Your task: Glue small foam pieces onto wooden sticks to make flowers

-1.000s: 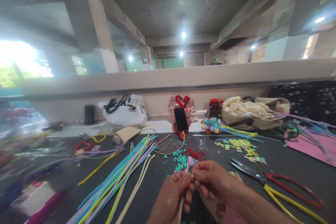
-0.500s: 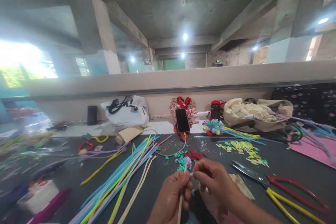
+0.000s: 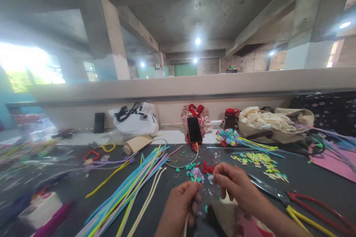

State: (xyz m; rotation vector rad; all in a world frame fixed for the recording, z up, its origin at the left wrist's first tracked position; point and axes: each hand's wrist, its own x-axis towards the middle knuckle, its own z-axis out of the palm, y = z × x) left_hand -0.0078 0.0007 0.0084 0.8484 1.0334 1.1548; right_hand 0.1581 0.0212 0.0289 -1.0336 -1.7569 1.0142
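Pipe-cleaner flower [image 3: 196,173] stays gripped in the left hand [image 3: 180,207]; the right hand [image 3: 236,189], pinching a purple bit [image 3: 211,177], has pulled away.

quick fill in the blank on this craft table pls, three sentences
1. The left hand grips a cream stem topped with a ____ bud.
2. The phone leans on a bag with ____ handles.
3. The scissors lie on the table to the ____ of the right hand.
Missing words: purple; red; right.
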